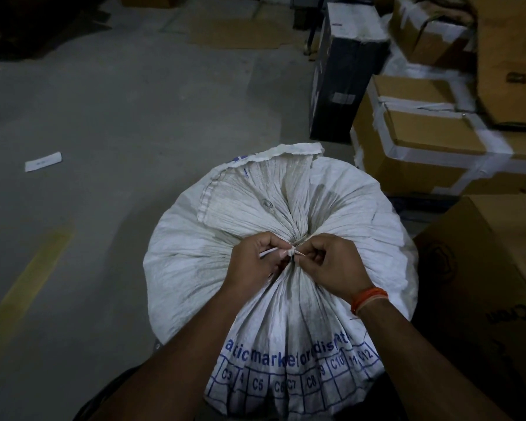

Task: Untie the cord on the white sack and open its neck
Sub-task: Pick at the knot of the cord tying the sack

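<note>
A large white woven sack (340,208) with blue print stands on the floor in front of me, its neck gathered tight at the middle. A pale cord (296,245) is knotted around the gathered neck. My left hand (255,262) pinches a white cord end just left of the knot. My right hand (331,265), with an orange band at the wrist, pinches the cord at the knot's right side. The loose flap of the sack's mouth fans out flat beyond the knot, away from me.
Taped cardboard boxes (431,138) are stacked to the right, with a dark box (340,83) standing behind them. Another cardboard box (486,284) sits close at the right. Grey concrete floor lies to the left, with a yellow painted line (28,287) and a white paper strip (43,161).
</note>
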A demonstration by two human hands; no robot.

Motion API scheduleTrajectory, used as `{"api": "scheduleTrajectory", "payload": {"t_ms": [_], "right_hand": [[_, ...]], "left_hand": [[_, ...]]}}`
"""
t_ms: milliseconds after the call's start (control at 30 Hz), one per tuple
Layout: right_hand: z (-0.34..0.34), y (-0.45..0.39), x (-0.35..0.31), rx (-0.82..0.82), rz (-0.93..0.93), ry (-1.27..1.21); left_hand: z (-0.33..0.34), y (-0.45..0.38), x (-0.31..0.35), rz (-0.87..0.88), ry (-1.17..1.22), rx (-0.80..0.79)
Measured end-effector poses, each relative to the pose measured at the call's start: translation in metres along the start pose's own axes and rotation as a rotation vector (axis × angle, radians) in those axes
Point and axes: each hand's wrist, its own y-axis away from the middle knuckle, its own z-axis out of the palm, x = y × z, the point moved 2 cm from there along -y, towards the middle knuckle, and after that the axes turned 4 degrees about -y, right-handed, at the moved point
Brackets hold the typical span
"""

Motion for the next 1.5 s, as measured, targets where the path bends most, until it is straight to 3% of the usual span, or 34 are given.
{"api": "scheduleTrajectory", "payload": {"t_ms": [1500], "right_hand": [[0.0,-0.004,0.001,0.023,-0.044,0.056]], "left_hand": [[0.0,0.001,0.006,-0.012,0.019,-0.01]]}}
